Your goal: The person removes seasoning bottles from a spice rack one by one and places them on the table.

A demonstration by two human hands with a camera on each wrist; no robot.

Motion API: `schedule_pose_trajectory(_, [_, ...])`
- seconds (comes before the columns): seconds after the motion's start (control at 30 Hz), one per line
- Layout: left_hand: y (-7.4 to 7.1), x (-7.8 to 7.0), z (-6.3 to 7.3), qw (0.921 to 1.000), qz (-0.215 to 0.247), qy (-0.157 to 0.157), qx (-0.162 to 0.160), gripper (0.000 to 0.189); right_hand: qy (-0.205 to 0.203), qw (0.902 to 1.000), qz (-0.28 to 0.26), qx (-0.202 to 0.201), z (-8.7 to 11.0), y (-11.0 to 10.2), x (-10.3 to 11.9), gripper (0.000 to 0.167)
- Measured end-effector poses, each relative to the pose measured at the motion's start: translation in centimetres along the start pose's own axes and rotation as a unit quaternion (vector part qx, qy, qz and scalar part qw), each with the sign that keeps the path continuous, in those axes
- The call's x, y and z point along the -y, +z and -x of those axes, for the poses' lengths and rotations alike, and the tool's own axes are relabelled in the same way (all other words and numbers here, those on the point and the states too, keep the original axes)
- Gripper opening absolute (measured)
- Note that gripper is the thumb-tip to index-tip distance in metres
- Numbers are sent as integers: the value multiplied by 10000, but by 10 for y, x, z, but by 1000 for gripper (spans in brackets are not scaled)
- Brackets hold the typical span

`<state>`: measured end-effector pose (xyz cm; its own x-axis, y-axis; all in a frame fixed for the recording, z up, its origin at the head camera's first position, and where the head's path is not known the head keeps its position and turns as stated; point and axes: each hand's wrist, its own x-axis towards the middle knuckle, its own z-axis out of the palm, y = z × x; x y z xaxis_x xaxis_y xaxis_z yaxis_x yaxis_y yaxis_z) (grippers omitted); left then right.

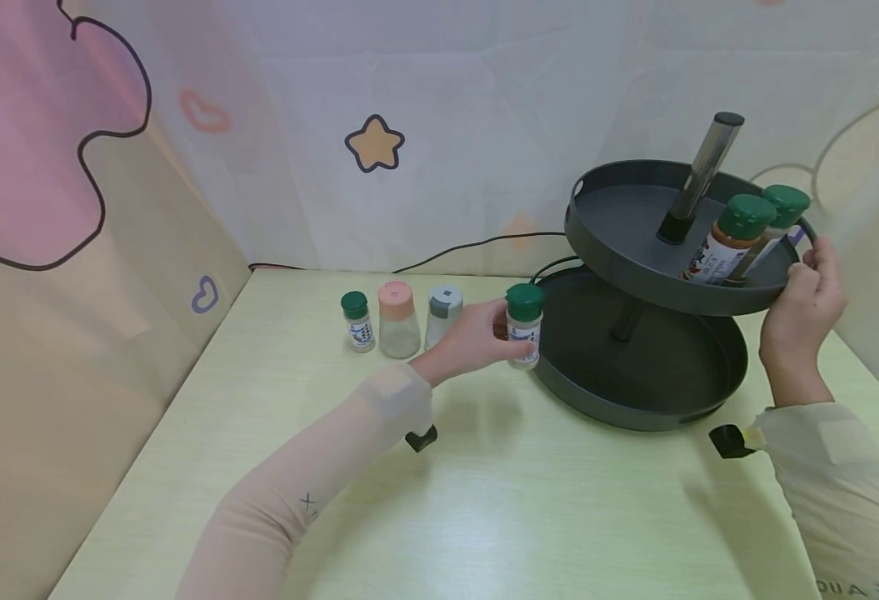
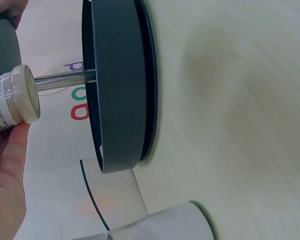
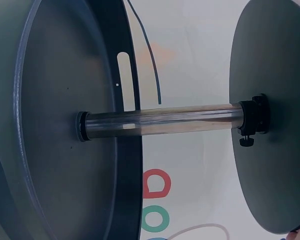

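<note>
My left hand (image 1: 476,335) holds a small spice jar (image 1: 523,329) with a green cap, upright beside the left rim of a dark two-tier turntable rack. In the left wrist view the jar's pale base (image 2: 27,95) and label show above the lower tray (image 2: 121,85). My right hand (image 1: 805,321) grips the right rim of the upper tray (image 1: 626,221). Two green-capped jars, a front one (image 1: 715,250) and one behind it (image 1: 786,204), stand on that tray near the right hand. The right wrist view shows the post (image 3: 165,120) between the tiers; only fingertips appear at its corner.
Left of the rack, a green-capped jar (image 1: 359,325), a pink-capped shaker (image 1: 398,325) and a grey-and-white-capped shaker (image 1: 445,310) stand in a row on the table (image 1: 484,508). A dark cable (image 1: 476,243) runs along the patterned backdrop.
</note>
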<state>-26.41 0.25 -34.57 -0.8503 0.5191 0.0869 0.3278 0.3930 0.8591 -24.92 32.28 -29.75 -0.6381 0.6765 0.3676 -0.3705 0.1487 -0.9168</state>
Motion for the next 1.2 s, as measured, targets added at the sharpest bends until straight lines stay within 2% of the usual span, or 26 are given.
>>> schedule_pose_trajectory(0.33, [-5, 11, 5, 9994, -280, -77, 165, 42, 36, 10000, -64, 7, 1, -1, 1, 24])
schedule_pose_trajectory(0.6, [-9, 20, 10, 9992, -252, -100, 279, 46, 29, 9998, -191, 45, 0, 0, 1, 23])
schedule_pose_trajectory(0.87, [-14, 30, 14, 9981, -433, -313, 304, 46, -45, 9998, -190, 93, -1, 1, 1, 25])
schedule_pose_trajectory(1.2, [-17, 42, 20, 9985, -362, -228, 342, 45, -162, 9998, 58, 85, -1, 1, 0, 26])
